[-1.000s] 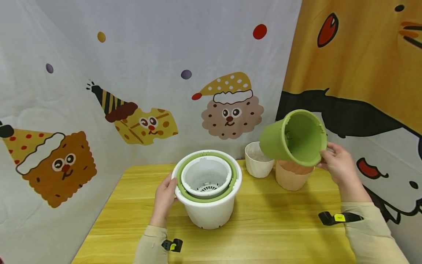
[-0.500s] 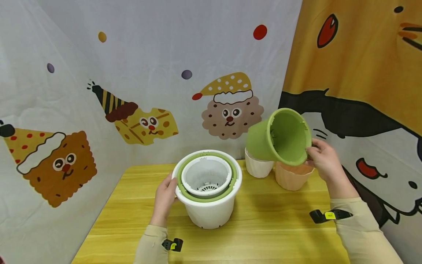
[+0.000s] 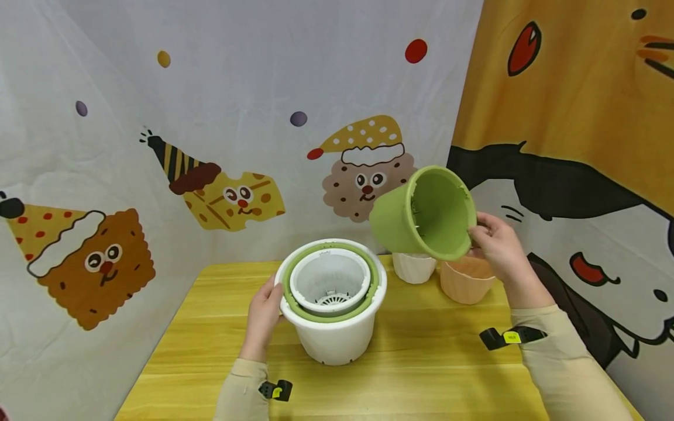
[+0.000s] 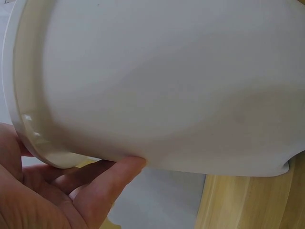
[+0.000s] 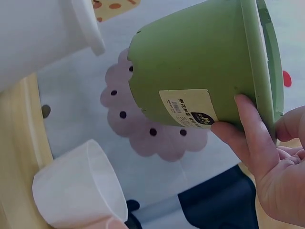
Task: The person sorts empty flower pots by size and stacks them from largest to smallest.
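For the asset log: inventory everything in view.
outer pot: 1, white, on table
nested pot: 1, green, inside outer pot
inner pot: 1, white, inside nested pot
held pot: 1, green, tilted above table
label: 1, cream, held pot's side
small pot: 1, white, table's far side
peach pot: 1, peach, beside small pot
table: 1, yellow wood, below
backdrop: count unclear, white and orange, cartoon-printed, behind table
wrist cameras: 2, black, wrists
sleeves: 2, beige, forearms
left hand: 1, gripping outer pot's rim
right hand: 1, gripping held pot's rim
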`<action>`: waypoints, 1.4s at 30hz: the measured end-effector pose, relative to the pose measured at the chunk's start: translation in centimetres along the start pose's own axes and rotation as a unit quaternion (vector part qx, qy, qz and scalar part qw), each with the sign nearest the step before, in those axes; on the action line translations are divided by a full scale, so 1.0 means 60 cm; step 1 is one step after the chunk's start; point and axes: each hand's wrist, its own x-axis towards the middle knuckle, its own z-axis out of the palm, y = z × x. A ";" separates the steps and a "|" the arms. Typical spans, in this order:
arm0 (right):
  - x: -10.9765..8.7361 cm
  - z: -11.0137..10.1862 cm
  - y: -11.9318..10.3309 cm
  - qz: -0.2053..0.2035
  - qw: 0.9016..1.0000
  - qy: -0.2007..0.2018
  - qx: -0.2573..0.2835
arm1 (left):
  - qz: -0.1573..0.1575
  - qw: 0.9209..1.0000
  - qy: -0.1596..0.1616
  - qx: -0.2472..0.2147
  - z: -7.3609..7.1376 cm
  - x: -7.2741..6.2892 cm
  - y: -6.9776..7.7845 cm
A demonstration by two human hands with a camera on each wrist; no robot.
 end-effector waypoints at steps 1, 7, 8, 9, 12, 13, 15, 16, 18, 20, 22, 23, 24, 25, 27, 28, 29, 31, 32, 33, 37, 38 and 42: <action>0.002 0.003 -0.002 -0.004 1.000 -0.004 0.001 | 0.000 1.000 0.000 -0.001 0.000 0.000 0.000; 0.011 0.026 -0.018 -0.008 1.000 -0.021 -0.005 | 0.001 1.000 0.002 0.000 0.000 0.000 0.001; 0.012 0.030 -0.021 -0.007 1.000 -0.023 -0.008 | 0.001 1.000 0.002 0.000 0.000 0.000 0.001; 0.013 0.034 -0.024 -0.006 1.000 -0.026 -0.009 | 0.001 1.000 0.001 0.001 0.000 0.000 0.001; 0.016 0.045 -0.033 -0.002 0.999 -0.036 -0.012 | 0.000 1.000 0.000 0.003 0.000 -0.001 0.001; 0.017 0.049 -0.036 0.000 0.999 -0.041 -0.013 | 0.000 1.000 0.000 0.005 0.000 -0.001 0.001; 0.020 0.056 -0.042 0.002 0.999 -0.053 -0.010 | 0.000 1.000 -0.002 0.009 0.000 -0.001 0.001; 0.021 0.060 -0.044 0.003 0.998 -0.060 -0.011 | 0.000 1.000 -0.003 0.010 0.000 -0.002 0.002; 0.023 0.069 -0.048 0.004 0.997 -0.071 -0.007 | -0.001 1.000 -0.007 0.011 0.000 -0.003 0.003; 0.025 0.078 -0.052 0.004 0.996 -0.084 0.009 | -0.001 1.000 -0.009 0.008 0.000 -0.004 0.004; 0.026 0.088 -0.055 0.005 0.995 -0.095 0.025 | -0.002 1.000 -0.011 0.005 0.000 -0.004 0.005; 0.027 0.093 -0.057 0.006 0.994 -0.100 0.036 | -0.002 1.000 -0.011 0.004 0.000 -0.004 0.005; 0.028 0.098 -0.059 0.008 0.994 -0.105 0.042 | -0.003 1.000 -0.011 0.003 0.000 -0.004 0.005; 0.029 0.103 -0.060 0.008 0.993 -0.110 0.046 | -0.003 1.000 -0.010 0.002 0.000 -0.004 0.005; 0.032 0.112 -0.062 0.008 0.992 -0.118 0.043 | -0.003 1.000 -0.009 0.001 -0.001 -0.004 0.005; 0.033 0.117 -0.063 0.009 0.992 -0.122 0.041 | -0.003 1.000 -0.010 0.000 -0.001 -0.005 0.005; 0.034 0.121 -0.064 0.007 0.991 -0.126 0.035 | -0.002 1.000 -0.010 0.001 -0.001 -0.005 0.006; 0.036 0.128 -0.065 0.006 0.991 -0.135 0.023 | -0.001 1.000 -0.010 0.001 -0.001 -0.006 0.006; 0.037 0.132 -0.065 0.006 0.990 -0.139 0.018 | 0.000 1.000 -0.010 0.001 -0.001 -0.006 0.006; 0.037 0.135 -0.066 0.006 0.989 -0.144 0.015 | 0.001 1.000 -0.010 0.001 -0.001 -0.006 0.005; 0.039 0.145 -0.067 0.013 0.987 -0.158 0.012 | 0.003 1.000 -0.011 0.000 -0.001 -0.004 0.003; 0.040 0.147 -0.068 0.014 0.987 -0.161 0.012 | 0.003 1.000 -0.011 -0.001 -0.001 -0.003 0.003; 0.043 0.155 -0.072 0.024 0.985 -0.171 0.002 | 0.002 1.000 -0.011 0.001 -0.002 -0.002 0.002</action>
